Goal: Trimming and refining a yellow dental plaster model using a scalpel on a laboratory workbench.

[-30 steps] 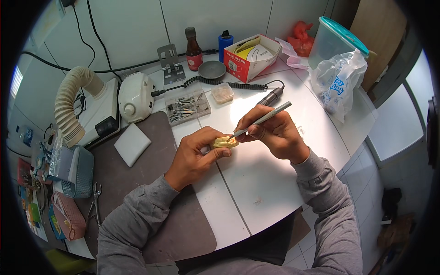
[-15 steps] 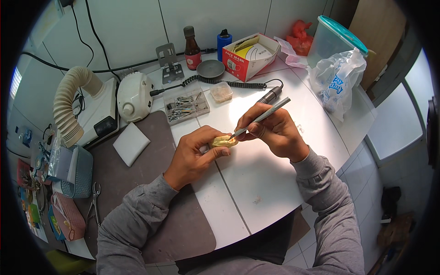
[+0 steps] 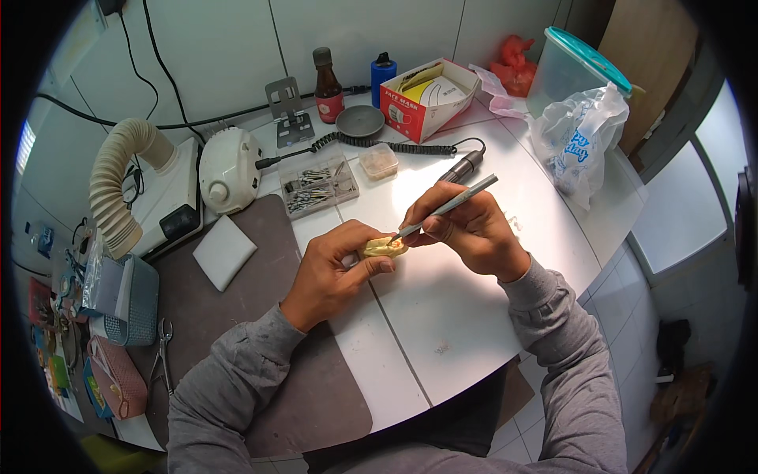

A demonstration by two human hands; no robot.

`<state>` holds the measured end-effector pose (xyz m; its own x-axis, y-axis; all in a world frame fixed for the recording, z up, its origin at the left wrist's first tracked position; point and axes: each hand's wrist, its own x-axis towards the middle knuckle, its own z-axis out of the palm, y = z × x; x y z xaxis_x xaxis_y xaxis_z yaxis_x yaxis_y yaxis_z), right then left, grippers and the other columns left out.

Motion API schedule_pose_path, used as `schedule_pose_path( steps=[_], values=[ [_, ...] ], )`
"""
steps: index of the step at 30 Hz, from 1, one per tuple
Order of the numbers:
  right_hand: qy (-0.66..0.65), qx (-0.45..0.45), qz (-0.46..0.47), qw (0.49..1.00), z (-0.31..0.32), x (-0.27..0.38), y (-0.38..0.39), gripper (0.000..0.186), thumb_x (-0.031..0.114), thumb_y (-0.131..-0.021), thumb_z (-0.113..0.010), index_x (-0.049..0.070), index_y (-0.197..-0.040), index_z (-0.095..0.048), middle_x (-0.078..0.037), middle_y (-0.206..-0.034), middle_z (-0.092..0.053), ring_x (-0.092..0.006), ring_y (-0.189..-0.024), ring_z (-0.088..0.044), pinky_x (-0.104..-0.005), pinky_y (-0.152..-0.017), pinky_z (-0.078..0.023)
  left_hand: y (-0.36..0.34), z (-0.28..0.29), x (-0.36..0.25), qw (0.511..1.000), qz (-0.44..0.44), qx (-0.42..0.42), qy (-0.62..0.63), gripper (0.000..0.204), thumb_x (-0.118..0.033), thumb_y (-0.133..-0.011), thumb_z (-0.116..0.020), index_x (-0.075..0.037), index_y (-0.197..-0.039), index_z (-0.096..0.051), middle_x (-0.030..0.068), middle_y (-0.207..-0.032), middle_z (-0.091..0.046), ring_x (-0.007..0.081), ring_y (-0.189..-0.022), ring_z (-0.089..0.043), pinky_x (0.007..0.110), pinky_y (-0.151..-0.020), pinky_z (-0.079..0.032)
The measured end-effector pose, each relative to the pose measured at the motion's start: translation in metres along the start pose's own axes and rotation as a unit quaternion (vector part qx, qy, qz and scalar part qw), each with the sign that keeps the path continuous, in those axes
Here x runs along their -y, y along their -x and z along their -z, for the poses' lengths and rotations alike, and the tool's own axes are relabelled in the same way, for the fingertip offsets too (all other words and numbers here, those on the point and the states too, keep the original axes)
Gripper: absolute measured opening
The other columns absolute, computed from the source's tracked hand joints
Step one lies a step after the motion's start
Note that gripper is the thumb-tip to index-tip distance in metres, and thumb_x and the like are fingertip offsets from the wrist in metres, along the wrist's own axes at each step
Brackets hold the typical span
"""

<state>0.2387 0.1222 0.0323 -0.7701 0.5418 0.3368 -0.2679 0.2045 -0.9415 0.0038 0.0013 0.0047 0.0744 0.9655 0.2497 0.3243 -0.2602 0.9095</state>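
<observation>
Left hand [image 3: 335,272] grip clenched on small yellowish dental cast [image 3: 384,246] with orange-pink patch. Right hand [image 3: 467,231] grasps grey pen-like tool [image 3: 450,205], tip touching cast, above white desk [image 3: 442,316].

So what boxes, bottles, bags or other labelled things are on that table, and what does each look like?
Cardboard box: far edge, red and white, top open.
Brown bottle: left of the box, dark cap, red label.
Blue bottle: between brown bottle and box, black cap.
Plastic bag: far right, clear and crumpled, blue print.
Plastic tub: behind the bag, clear, teal lid.
Red bag: by the wall, crumpled.
Small screen: on the white machine at left, dark.
</observation>
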Motion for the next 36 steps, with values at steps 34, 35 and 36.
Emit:
schedule_pose_path(
  steps=[34, 35, 36],
  values=[
    [-0.006, 0.008, -0.015, 1.000, 0.0001, 0.0039, 0.0002, 0.011, -0.004, -0.109, -0.061, -0.005, -0.116, -0.070, -0.012, -0.110, -0.074, -0.0213, -0.109, -0.078, -0.0354, -0.099, -0.067, -0.0004, -0.0012, 0.0025, 1.000, -0.022, -0.010, 0.002, 0.035, -0.021, -0.095, -0.090, 0.001, -0.120, -0.079, 0.0110, -0.105, -0.077, 0.0187, -0.093, -0.070, 0.034, -0.085, -0.055],
    [-0.007, 0.008, -0.015, 1.000, 0.0004, 0.0033, 0.0003, 0.011, -0.004, -0.109, -0.061, -0.005, -0.116, -0.069, -0.012, -0.109, -0.074, -0.0211, -0.109, -0.078, -0.0353, -0.099, -0.067, -0.0004, -0.0011, 0.0025, 1.000, -0.022, -0.009, 0.002, 0.035, -0.021, -0.095, -0.090, 0.001, -0.120, -0.079, 0.0110, -0.105, -0.077, 0.0187, -0.093, -0.070, 0.034, -0.085, -0.055],
    [-0.008, 0.008, -0.015, 1.000, 0.0006, 0.0031, 0.0004, 0.011, -0.005, -0.109, -0.061, -0.005, -0.116, -0.069, -0.012, -0.109, -0.075, -0.0210, -0.108, -0.078, -0.0351, -0.099, -0.066, -0.0004, -0.0008, 0.0025, 1.000, -0.021, -0.009, -0.001, 0.035, -0.022, -0.095, -0.090, 0.001, -0.120, -0.079, 0.0110, -0.105, -0.077, 0.0187, -0.092, -0.070, 0.034, -0.084, -0.055]
  ],
)
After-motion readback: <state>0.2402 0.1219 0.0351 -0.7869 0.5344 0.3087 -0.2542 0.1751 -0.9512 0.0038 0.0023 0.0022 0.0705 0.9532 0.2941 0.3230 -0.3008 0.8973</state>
